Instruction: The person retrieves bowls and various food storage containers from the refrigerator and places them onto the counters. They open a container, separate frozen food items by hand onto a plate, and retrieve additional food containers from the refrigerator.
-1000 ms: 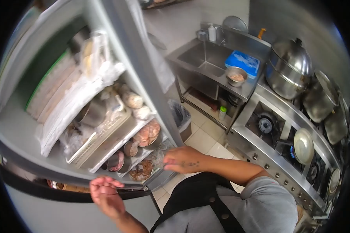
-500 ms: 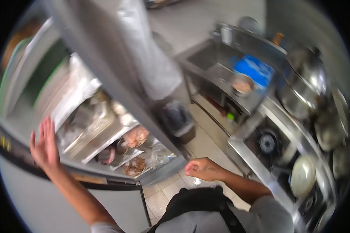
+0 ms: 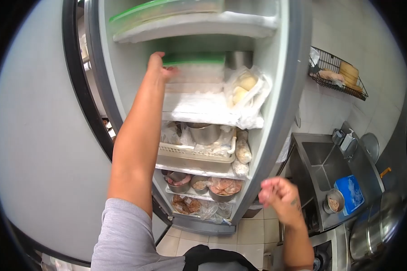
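Observation:
My left hand (image 3: 162, 67) reaches into the upper part of an open upright fridge (image 3: 296, 90), at the left end of a stack of clear containers (image 3: 194, 72) with a green lid (image 3: 194, 59). Its thumb and fingers are apart; whether it touches the container is hard to tell. Right of the stack, a plastic bag with pale round items (image 3: 245, 90) sits on the frosted shelf. My right hand (image 3: 279, 195) hangs in the air right of the fridge, fingers curled, with nothing clear in them.
Lower shelves hold a white basket (image 3: 194, 153), metal pots (image 3: 178, 185) and bagged food (image 3: 186, 204). At the right are a steel sink (image 3: 321, 165), a blue lid (image 3: 349, 195), a bowl (image 3: 333, 201), a large pot (image 3: 375, 226) and a wall rack (image 3: 339, 74). The fridge door (image 3: 36, 126) stands left.
The view has turned left to face the fridge. My left hand has moved up and into it, to the green-lidded container. My right hand stays outside, raised with curled fingers.

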A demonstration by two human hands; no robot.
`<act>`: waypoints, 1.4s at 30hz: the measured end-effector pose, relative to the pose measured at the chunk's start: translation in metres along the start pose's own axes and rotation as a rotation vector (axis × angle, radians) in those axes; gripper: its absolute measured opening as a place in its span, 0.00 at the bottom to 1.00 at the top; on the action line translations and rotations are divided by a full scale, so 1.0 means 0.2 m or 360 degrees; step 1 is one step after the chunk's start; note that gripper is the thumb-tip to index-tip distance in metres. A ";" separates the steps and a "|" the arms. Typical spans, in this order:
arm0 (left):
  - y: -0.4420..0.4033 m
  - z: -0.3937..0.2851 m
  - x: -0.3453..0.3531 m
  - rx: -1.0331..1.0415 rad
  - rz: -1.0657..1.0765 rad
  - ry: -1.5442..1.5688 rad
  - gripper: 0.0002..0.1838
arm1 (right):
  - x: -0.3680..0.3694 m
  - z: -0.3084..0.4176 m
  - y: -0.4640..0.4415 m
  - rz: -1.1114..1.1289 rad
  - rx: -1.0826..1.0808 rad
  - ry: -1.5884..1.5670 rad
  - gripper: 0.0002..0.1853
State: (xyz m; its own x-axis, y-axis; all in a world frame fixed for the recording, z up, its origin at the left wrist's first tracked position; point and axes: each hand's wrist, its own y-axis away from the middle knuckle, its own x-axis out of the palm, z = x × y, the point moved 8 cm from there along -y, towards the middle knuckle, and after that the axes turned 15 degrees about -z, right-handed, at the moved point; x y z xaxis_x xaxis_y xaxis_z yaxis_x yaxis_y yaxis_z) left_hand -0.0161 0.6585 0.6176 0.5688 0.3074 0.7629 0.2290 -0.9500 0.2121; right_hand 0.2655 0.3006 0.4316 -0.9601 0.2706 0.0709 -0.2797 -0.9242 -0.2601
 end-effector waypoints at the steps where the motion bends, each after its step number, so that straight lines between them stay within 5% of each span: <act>1: -0.01 0.01 0.03 -0.0022 0.0045 0.0042 0.31 | 0.10 0.13 -0.09 0.0011 -0.0129 -0.0009 0.14; 3: -0.09 0.01 0.07 -0.0069 0.0098 0.0088 0.21 | 0.28 0.35 -0.30 -0.0043 -0.0363 -0.0013 0.18; 10: -0.23 -0.04 -0.01 -0.0142 -0.0040 0.0132 0.18 | 0.78 0.56 -1.09 -0.0080 -0.0379 -0.0160 0.31; 12: -0.34 -0.06 0.03 -0.0196 0.0088 0.0235 0.15 | 0.81 0.62 -1.21 -0.0678 -0.1109 0.0881 0.28; 13: -0.33 -0.07 0.03 -0.0197 0.0105 0.0260 0.15 | 0.84 0.62 -1.24 -0.0677 -0.1137 0.0893 0.28; 15: -0.29 -0.06 0.03 -0.0155 0.0180 0.0291 0.13 | 1.04 0.68 -1.18 -0.0730 -0.2000 0.1723 0.25; 19: -0.21 -0.10 0.09 -0.0009 0.0393 0.0257 0.14 | 1.18 0.64 -1.39 -0.0492 -0.1932 0.1972 0.30; 24: -0.17 -0.22 0.24 0.0154 0.0329 0.0312 0.17 | 1.25 0.73 -1.50 -0.0887 -0.2283 0.2428 0.28; 29: -0.16 -0.22 0.22 0.0179 0.0367 0.0367 0.20 | 1.22 0.78 -1.71 -0.0943 -0.2501 0.2314 0.28; 32: -0.18 -0.19 0.14 0.0020 0.0367 0.0450 0.28 | 1.23 0.79 -1.75 -0.0704 -0.2123 0.2305 0.28; 42: 0.04 0.11 -0.26 0.0079 0.0599 0.0272 0.52 | 1.21 0.82 -1.32 -0.0734 -0.2482 0.1940 0.27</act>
State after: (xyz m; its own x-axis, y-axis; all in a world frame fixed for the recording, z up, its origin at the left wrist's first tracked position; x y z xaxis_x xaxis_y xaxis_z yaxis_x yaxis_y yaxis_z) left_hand -0.0267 0.6353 0.5658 0.4818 -0.0780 0.8728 0.0703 -0.9894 -0.1273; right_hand 0.1058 0.5658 0.6758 -0.1451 0.9892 -0.0199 0.4271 0.0445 -0.9031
